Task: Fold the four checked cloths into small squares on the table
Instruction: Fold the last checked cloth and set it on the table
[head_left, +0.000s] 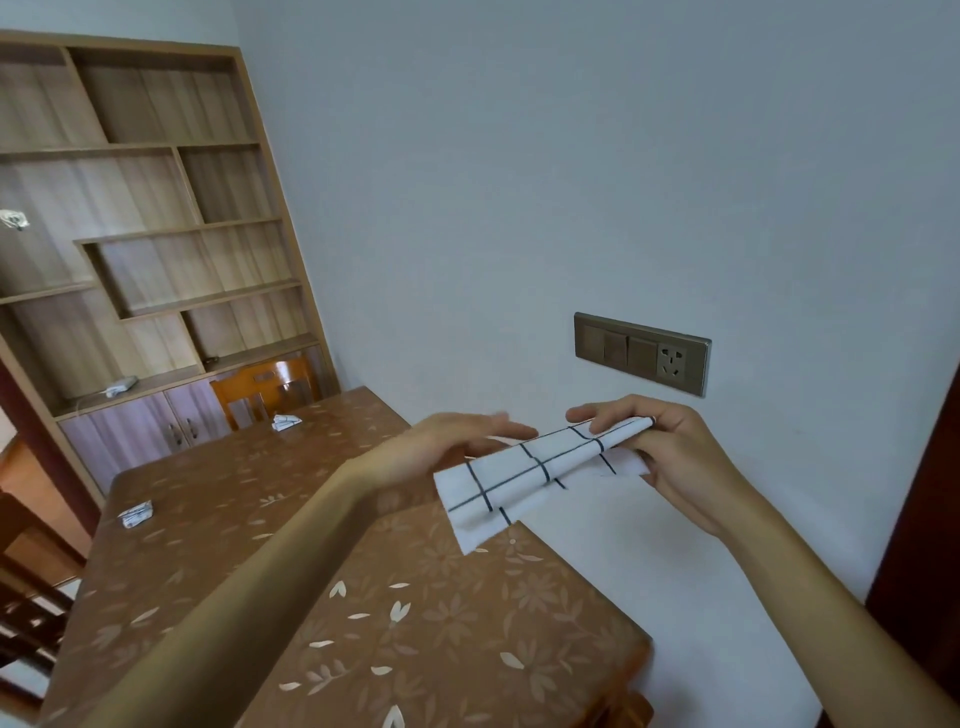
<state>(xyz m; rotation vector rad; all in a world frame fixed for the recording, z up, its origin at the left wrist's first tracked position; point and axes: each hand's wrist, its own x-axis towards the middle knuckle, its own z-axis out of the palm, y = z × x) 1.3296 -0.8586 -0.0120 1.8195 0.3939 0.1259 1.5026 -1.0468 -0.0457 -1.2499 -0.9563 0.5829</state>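
Observation:
A white cloth with dark checks (530, 475) hangs in the air over the table's right edge, folded into a long strip. My right hand (670, 452) pinches its far end between thumb and fingers. My left hand (457, 441) is flat with fingers stretched out, just left of the strip's middle; whether it touches the cloth I cannot tell. Two small folded checked cloths lie on the brown flowered table (291, 525): one (136, 514) near the left edge, one (285, 422) at the far end.
A wooden chair (265, 387) stands behind the table's far end, with a tall wooden shelf unit (145, 208) behind it. The wall on the right carries a switch and socket panel (641, 353). Another chair (26, 597) sits at the left.

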